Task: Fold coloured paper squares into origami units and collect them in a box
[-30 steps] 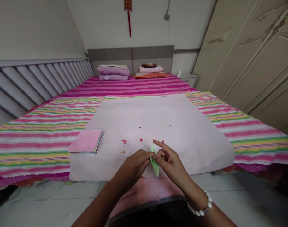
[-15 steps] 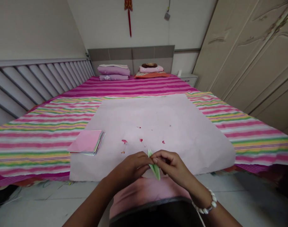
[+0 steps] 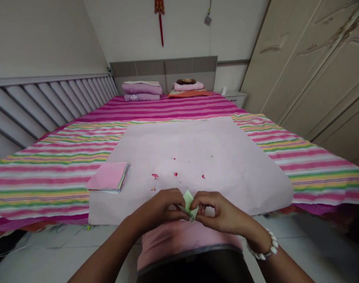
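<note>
A small piece of folded green paper (image 3: pixel 188 199) is held between my two hands, above the near edge of a large pale sheet (image 3: pixel 241 169). My left hand (image 3: pixel 169 204) pinches its left side between thumb and fingers. On the other side, my right hand (image 3: pixel 211 208) grips the paper's right part, thumb below and fingers above. The paper's layers stand apart, with one pointed flap upright at the back. My fingers cover both of its sides. A stack of coloured paper (image 3: pixel 108 177), pink on top, lies to the left on the sheet.
Small red printed marks (image 3: pixel 175 174) show on the sheet. Beneath it is a striped bedspread (image 3: pixel 309 157). Folded purple bedding (image 3: pixel 142 90) and a pink pillow (image 3: pixel 188 85) rest by the headboard (image 3: pixel 164 67). A white rail (image 3: pixel 79 96) runs along the left; a wardrobe (image 3: pixel 309 70) stands right.
The green paper has gone from a narrow, slanted, flattened shape to an opened one with layers spread. My hands have moved slightly apart and now hold opposite sides.
</note>
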The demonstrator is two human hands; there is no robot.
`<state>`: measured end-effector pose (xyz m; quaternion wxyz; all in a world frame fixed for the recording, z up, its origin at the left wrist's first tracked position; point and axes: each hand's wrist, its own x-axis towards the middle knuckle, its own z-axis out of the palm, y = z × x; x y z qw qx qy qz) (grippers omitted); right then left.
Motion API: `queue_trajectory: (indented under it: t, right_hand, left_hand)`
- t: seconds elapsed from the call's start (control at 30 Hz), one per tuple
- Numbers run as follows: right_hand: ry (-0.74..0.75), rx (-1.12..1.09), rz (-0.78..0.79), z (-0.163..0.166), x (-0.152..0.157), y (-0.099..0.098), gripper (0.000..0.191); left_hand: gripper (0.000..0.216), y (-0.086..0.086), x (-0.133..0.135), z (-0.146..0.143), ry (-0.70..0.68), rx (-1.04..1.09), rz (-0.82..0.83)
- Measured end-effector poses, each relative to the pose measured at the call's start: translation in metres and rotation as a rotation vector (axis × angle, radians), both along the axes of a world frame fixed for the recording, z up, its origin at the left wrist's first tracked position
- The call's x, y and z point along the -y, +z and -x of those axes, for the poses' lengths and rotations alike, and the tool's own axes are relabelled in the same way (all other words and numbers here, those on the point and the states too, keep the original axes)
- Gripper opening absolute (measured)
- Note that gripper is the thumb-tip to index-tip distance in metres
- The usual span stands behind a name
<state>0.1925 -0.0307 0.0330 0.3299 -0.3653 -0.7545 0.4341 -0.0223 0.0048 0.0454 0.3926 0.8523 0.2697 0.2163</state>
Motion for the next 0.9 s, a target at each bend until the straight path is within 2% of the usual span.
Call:
queue_trajectory:
  t: [0.17, 0.3, 0.43, 0.5, 0.57, 0.67, 0.73, 0.8, 0.9]
  right_hand:
    - [0.023, -0.041, 0.025, -0.003, -0.007, -0.002, 0.003]
    - [0.047, -0.131, 0.069, -0.006, -0.01, -0.002, 0.011]
    - [-0.057, -0.241, 0.202, -0.004, -0.009, -0.005, 0.02]
    - [-0.104, -0.309, 0.276, -0.001, -0.009, -0.008, 0.02]
    - [-0.14, -0.386, 0.324, 0.003, -0.009, -0.012, 0.021]
    - [-0.196, -0.505, 0.329, 0.009, -0.011, -0.016, 0.026]
    - [-0.228, -0.565, 0.319, 0.012, -0.012, -0.017, 0.039]
    - [-0.254, -0.592, 0.319, 0.015, -0.011, -0.018, 0.051]
    - [-0.281, -0.589, 0.332, 0.019, -0.009, -0.017, 0.054]
  left_hand:
    - [0.01, -0.002, 0.001, -0.003, 0.07, 0.079, 0.059]
    - [0.009, -0.004, 0.005, -0.007, 0.156, 0.154, 0.253]
    - [0.014, -0.01, 0.008, -0.011, 0.224, 0.29, 0.499]
    - [0.024, -0.013, 0.009, -0.013, 0.244, 0.381, 0.561]
    - [0.043, -0.016, 0.009, -0.015, 0.268, 0.456, 0.586]
    - [0.062, -0.015, 0.008, -0.019, 0.327, 0.515, 0.637]
    - [0.058, -0.011, 0.008, -0.022, 0.376, 0.53, 0.686]
    - [0.046, -0.008, 0.007, -0.025, 0.408, 0.516, 0.722]
    - [0.025, -0.005, 0.008, -0.03, 0.41, 0.458, 0.694]
